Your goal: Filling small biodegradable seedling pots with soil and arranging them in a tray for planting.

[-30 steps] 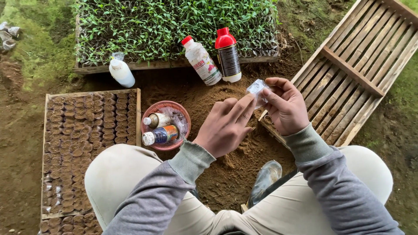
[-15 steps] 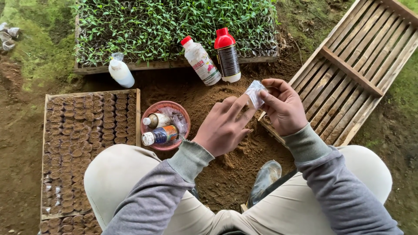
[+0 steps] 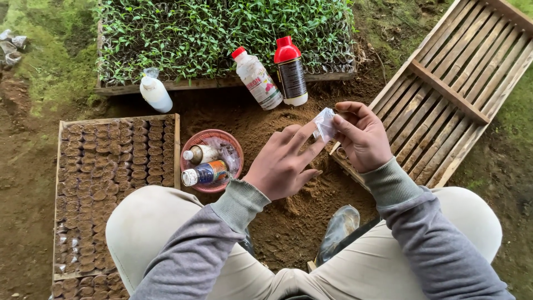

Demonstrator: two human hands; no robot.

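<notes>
A small clear plastic packet (image 3: pixel 324 123) is pinched between the fingertips of the right hand (image 3: pixel 362 136), held above bare brown soil. The left hand (image 3: pixel 283 164) touches the packet's lower edge with outstretched fingers, grasping nothing. Just left sits a red bowl (image 3: pixel 191 180) holding two small bottles. Beyond stand a white bottle (image 3: pixel 257 78) and a dark red-capped bottle (image 3: pixel 291 72) against a seedling tray (image 3: pixel 222 33).

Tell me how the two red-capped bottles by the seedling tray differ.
The white bottle leans left and has a pale body with a small red cap; the dark bottle stands nearly upright and has a black label with a bigger red cap. Both stand on the soil against the seedling tray, close together, capped, beyond the hands.
</notes>
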